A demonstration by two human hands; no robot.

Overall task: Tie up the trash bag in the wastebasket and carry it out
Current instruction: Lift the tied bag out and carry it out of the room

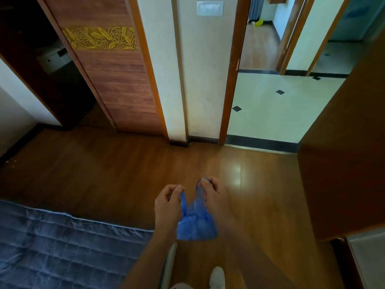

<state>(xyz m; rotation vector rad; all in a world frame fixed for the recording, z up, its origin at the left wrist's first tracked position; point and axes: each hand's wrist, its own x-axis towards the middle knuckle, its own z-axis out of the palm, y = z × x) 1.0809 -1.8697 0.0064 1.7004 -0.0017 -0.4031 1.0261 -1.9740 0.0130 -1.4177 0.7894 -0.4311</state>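
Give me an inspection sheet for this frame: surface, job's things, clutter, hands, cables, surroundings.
Surface: glossy wooden floor, bare around the person.
Job's things: blue trash bag hangs off the floor, its two handles pulled apart; no wastebasket in view.
Clutter: nothing seen nearby; a small yellow object lies in the far room.
Hands: left hand pinches one handle, right hand the other.
Cables: nothing seen.
Surroundings: blue quilted bed at lower left, open doorway onto a white tiled floor ahead, light switch on the wall, wooden door at right.
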